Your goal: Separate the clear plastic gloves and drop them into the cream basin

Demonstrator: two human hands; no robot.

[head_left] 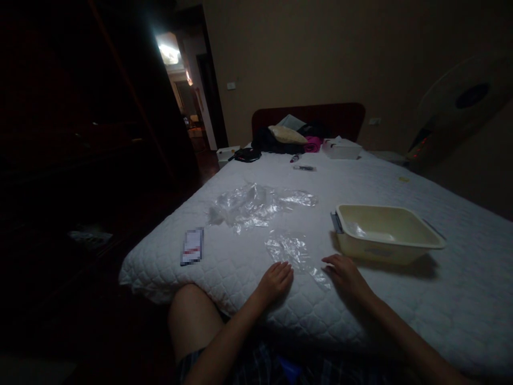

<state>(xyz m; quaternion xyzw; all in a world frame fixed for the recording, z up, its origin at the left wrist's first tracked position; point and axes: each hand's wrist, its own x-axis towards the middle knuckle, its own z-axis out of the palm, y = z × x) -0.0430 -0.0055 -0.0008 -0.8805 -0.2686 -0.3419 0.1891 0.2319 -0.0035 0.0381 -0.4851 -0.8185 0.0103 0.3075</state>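
On the white quilted bed lies a crumpled transparent plastic bag, its narrow end trailing to the right. My left hand rests palm down at the bag's near edge, fingers stretched out, holding nothing visible. To the right of the bag, my right hand has its fingers extended toward the bag's trailing end; whether they touch it I cannot tell. Further back spreads a larger heap of transparent plastic. A cream plastic basin with grey handles stands just beyond my right hand.
A phone-like flat object, its face blurred out, lies at the left edge. Toward the headboard are a small packaged item, dark clothes, a pillow and a white box. A fan stands at the right.
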